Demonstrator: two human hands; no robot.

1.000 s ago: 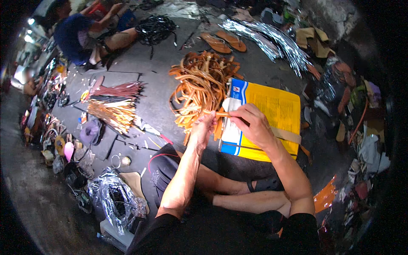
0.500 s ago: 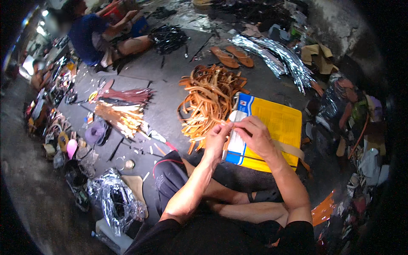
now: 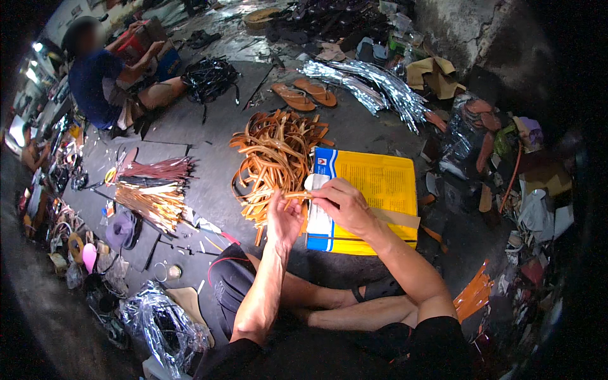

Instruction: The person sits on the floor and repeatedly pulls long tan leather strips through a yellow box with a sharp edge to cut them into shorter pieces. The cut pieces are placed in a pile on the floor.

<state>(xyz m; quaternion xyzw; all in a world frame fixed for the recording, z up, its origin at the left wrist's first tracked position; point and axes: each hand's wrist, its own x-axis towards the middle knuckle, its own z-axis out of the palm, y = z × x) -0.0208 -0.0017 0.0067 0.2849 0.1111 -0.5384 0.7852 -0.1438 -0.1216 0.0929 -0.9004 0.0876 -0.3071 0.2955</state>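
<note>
A narrow tan-orange strip [image 3: 297, 195] stretches roughly level between my two hands. My left hand [image 3: 286, 220] has its palm turned partly up, with the strip's left end at its thumb and index finger; the other fingers curl loosely. On the opposite end, my right hand [image 3: 345, 206] pinches the strip between thumb and fingers. Beneath my right hand lies a yellow, blue and white package [image 3: 380, 177], with a flat beige band [image 3: 396, 218] across it. A tangled heap of similar orange-brown strips [image 3: 278, 142] sits just beyond my left hand.
Bundles of copper-coloured strips [image 3: 152, 206] and dark red strips [image 3: 158, 168] lie at left. Silvery strips [image 3: 373, 82] and brown sandals [image 3: 294, 97] are farther off. Another person [image 3: 95, 82] sits at far left beside black strips [image 3: 209, 79]. Scrap clutter [image 3: 487, 145] lines the right side.
The view has shifted, so the surroundings sit farther left. My hands, close together before, have drawn apart along the strip, and my left palm has turned upward.
</note>
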